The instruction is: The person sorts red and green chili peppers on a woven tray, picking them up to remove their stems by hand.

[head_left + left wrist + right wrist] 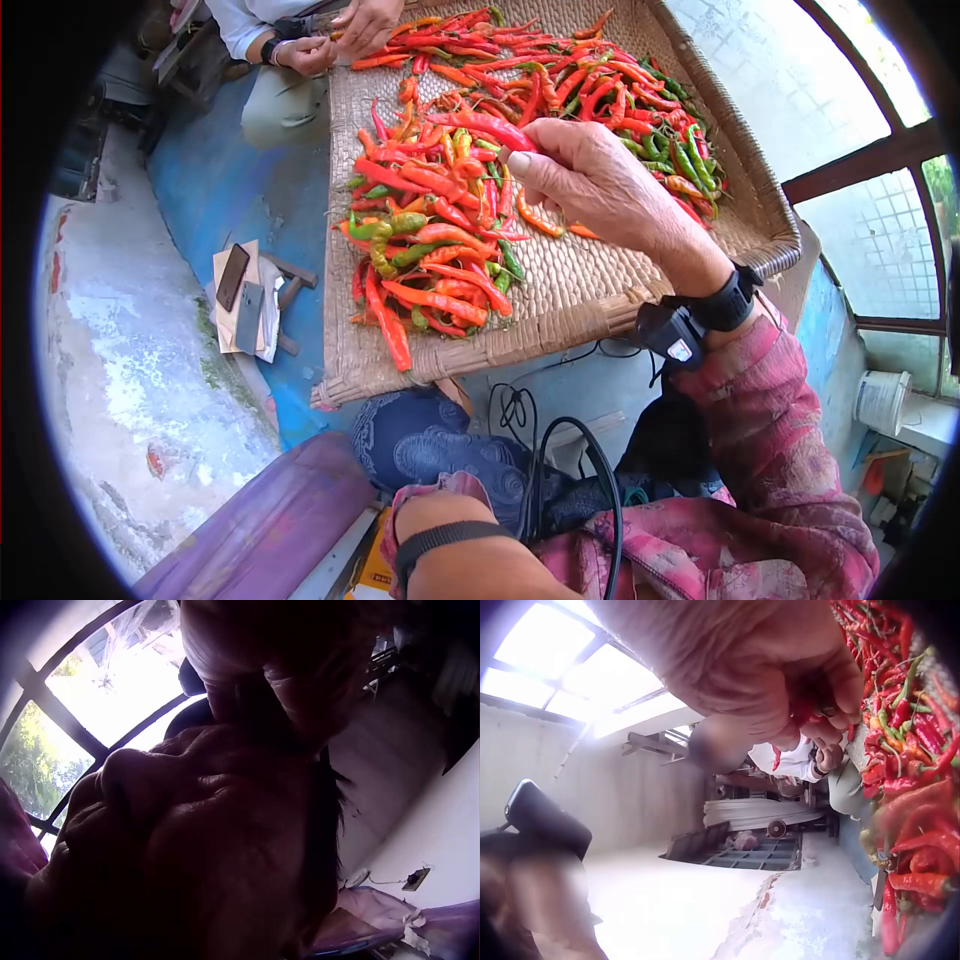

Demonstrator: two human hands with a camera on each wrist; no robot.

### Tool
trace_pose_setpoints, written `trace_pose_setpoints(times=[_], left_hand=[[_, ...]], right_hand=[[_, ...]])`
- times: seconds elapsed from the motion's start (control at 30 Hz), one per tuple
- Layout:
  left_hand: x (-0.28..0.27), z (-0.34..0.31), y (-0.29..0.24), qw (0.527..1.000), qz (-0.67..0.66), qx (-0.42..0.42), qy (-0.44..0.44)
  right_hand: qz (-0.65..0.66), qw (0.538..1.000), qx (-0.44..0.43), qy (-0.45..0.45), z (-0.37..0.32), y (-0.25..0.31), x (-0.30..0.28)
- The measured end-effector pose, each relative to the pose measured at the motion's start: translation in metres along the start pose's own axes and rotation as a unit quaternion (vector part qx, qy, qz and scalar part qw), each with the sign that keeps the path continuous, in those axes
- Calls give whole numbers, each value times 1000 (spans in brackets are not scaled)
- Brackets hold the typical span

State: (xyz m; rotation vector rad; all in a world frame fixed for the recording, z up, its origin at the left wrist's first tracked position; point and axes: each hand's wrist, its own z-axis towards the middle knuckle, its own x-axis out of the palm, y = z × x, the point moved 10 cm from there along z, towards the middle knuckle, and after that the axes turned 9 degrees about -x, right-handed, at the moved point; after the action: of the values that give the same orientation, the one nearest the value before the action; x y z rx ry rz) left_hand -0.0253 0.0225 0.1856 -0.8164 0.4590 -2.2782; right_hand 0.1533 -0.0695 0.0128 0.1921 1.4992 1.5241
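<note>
My right hand [610, 185] pinches a long red chili pepper [480, 125] between thumb and fingers, over the heap of chilies on the woven tray [560, 290]. In the right wrist view the curled fingers hide most of that pepper [804, 711]. A pile of red, orange and green chilies [440, 240] lies on the tray's left part, below the held pepper. My left forearm is raised toward me at the bottom of the head view. The left wrist view shows my left hand [277, 660], dark, right at my face; I cannot tell how its fingers are bent.
More chilies [600, 90] spread over the far part of the tray, with green ones [690, 160] near its right rim. Across from me another person's hands [340, 40] work at the far left corner. Two phones lie on a small stool [245, 300]. Black cables [590, 450] hang near my lap.
</note>
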Motion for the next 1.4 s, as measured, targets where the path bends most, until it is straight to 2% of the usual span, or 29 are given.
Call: trace_pose_setpoints(times=[0.1,0.13,0.17,0.23,0.27,0.3,0.33,0.4,0.43,0.57,0.63,0.67,0.7,0.73,0.77,0.8,0.87,0.9,0.97,1.07,1.1,1.2,1.27,1.4], left_hand=[[13,1,-1,1000,-11,-12,-7],[13,2,1,1000,-20,-12,-2],[13,8,7,999,-39,-16,17],[18,11,18,997,-71,14,40],[20,7,20,996,-78,36,35],[20,2,18,996,-84,33,25],[15,1,12,996,-86,8,23],[16,0,-1,997,-59,22,37],[17,-1,-6,998,-49,29,39],[21,-5,-14,996,-57,51,50],[23,-7,-14,992,-67,83,59],[25,-13,-12,991,-75,94,53],[27,-21,-11,991,-82,96,33],[27,-26,-14,993,-86,79,7],[27,-26,-13,992,-85,95,13],[28,-26,-13,990,-89,105,25],[28,-24,-20,991,-91,91,39],[29,-23,-24,991,-85,89,46],[30,-17,-28,991,-90,77,64],[34,-12,-28,988,-103,76,82],[36,-11,-30,988,-102,78,88],[45,-12,-33,987,-104,79,93],[49,-10,-34,985,-117,78,101],[58,-14,-43,984,-118,85,106]], right_hand=[[-35,999,-21,11,4,-6,-3],[8,1000,2,2,4,-10,-1],[-11,1000,-3,-1,6,-14,-3],[-10,999,-33,-10,7,-8,-4],[-68,995,-79,-4,8,6,-9],[-15,997,-59,-47,7,-1,-11],[-15,998,-41,-41,6,-6,-4],[-24,998,-47,-28,9,0,-11],[10,999,-1,-31,8,-10,-10],[6,998,-33,-50,13,-9,-31],[47,991,32,-122,12,-28,-57],[-32,993,19,-111,13,-29,-70],[-107,979,80,-156,10,-39,-88],[-262,937,2,-229,0,-35,-96],[-426,845,-118,-302,2,-12,-113],[-432,839,-127,-305,4,-8,-120],[-432,858,-132,-245,7,-8,-101],[-425,859,-137,-250,8,-2,-93],[-290,953,-52,-63,19,-23,-51],[-371,928,-29,23,19,-24,-12],[-375,922,-98,9,18,-15,-6],[-343,937,-66,30,22,-28,7],[-366,924,20,106,25,-53,17],[-350,922,-23,163,19,-81,41]])
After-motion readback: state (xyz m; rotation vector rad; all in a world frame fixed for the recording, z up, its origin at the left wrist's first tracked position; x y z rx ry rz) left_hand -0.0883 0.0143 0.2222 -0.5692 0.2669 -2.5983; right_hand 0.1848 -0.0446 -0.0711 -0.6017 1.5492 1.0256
